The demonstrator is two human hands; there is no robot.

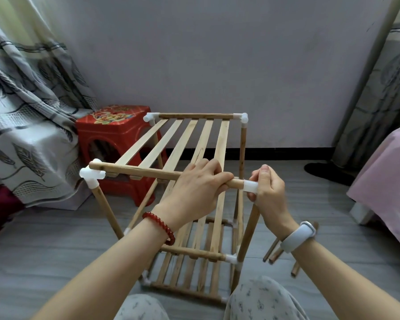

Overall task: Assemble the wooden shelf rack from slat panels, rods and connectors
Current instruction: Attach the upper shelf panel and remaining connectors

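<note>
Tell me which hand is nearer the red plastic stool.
Left. The left hand grips the rack's front rod, nearer the red stool; the right hand holds the white connector farther right.

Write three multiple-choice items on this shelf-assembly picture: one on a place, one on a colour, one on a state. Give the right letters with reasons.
1. Where is the red stool?
A. behind the rack, by the curtain
B. on the top slat panel
C. beside the bed

2. What colour is the connector that the right hand holds?
A. black
B. white
C. red

3. What is the left hand doing?
A. resting flat on the floor
B. hanging idle
C. gripping the front rod

Answers:
1. A: it stands on the floor past the rack's left side, next to the curtain.
2. B: it shows white on the rod's end.
3. C: its fingers curl round the rod.
</note>
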